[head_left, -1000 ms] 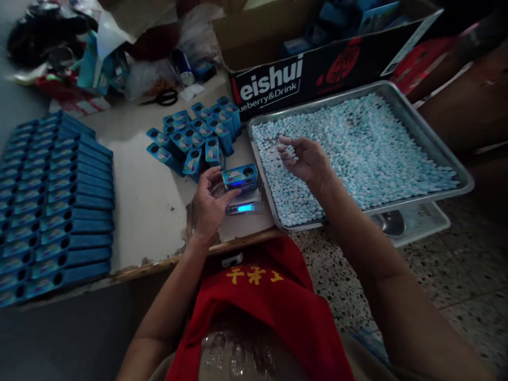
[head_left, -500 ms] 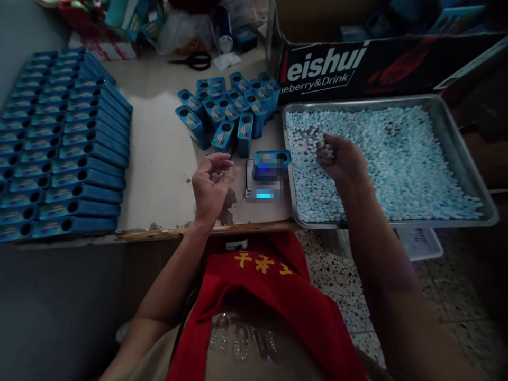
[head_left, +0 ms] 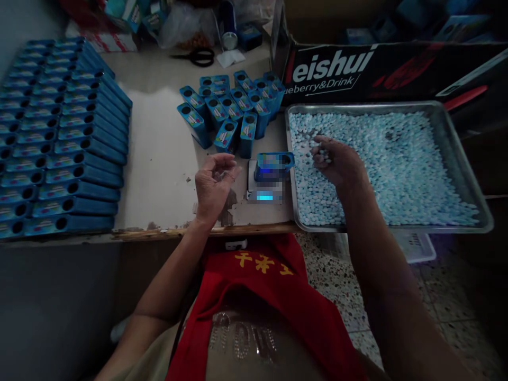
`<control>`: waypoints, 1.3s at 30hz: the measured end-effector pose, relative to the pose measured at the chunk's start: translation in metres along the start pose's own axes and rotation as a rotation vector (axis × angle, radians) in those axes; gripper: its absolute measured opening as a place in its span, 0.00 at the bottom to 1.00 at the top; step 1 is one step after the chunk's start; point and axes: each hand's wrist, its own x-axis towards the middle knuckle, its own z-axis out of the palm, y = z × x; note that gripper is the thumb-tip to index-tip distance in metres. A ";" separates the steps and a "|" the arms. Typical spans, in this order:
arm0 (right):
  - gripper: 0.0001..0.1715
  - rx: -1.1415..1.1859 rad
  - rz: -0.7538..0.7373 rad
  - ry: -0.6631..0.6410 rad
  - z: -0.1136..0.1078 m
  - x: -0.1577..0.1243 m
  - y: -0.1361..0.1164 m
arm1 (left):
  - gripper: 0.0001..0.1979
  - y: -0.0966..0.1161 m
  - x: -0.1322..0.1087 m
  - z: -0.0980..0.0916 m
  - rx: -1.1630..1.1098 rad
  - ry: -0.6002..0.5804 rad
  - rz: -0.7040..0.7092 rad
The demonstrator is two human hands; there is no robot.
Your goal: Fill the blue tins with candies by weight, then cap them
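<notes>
My right hand (head_left: 337, 161) is over the left part of a metal tray (head_left: 397, 228), its fingers curled around several small pale blue tablets. More of these tablets (head_left: 405, 180) cover the tray's bottom. On the table, my left hand (head_left: 214, 182) hovers with loosely bent fingers, the thumb apart from them; I see nothing held in it. Between my hands, a blue box (head_left: 272, 163) with a round dark hole in its top rests on a small scale (head_left: 254, 197) with a lit display. Pixelation blurs part of both.
Several blue boxes (head_left: 226, 108) stand in a loose group behind the scale. Tight rows of like boxes (head_left: 79, 159) fill the left side. Black scissors (head_left: 200, 56), a can (head_left: 228, 26) and a plastic bag (head_left: 186, 26) lie at the back. A black carton (head_left: 329, 71) borders the tray.
The view has shifted slightly. My right hand has moved a little left over the tray, its fingers still curled on tablets. My left hand stays almost in place.
</notes>
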 end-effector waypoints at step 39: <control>0.19 -0.739 -0.214 -0.302 0.073 -0.041 -0.045 | 0.23 -0.012 0.014 -0.014 -0.009 -0.136 -0.212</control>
